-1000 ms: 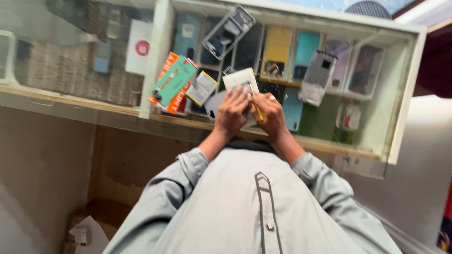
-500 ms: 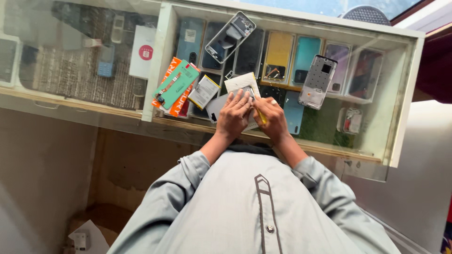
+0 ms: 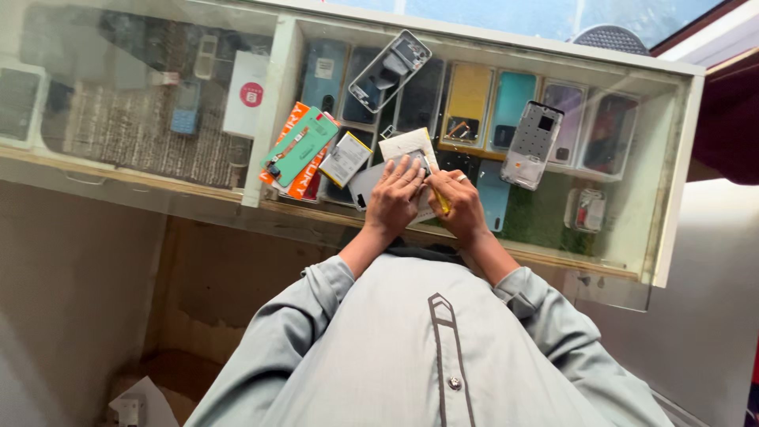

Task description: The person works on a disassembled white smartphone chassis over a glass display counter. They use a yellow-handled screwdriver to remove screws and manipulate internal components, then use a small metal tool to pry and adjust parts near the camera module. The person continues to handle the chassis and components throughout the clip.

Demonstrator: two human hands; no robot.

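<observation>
- Glass-topped white display counter (image 3: 672, 158) fills the view, with coloured phone cases lined up beneath the glass.
- Left hand (image 3: 393, 199) lies flat, fingers spread and pressing on a small grey phone part (image 3: 365, 183) — it sits on the glass just below a white card (image 3: 405, 144).
- Right hand (image 3: 461, 207) is clenched around a thin yellow-handled tool (image 3: 437, 194), tip pointed at the part.
- Nearby: a green flat packet (image 3: 302, 146) on orange packets (image 3: 304, 183), a pale phone battery (image 3: 345, 159), two bare phone frames (image 3: 534, 144).
</observation>
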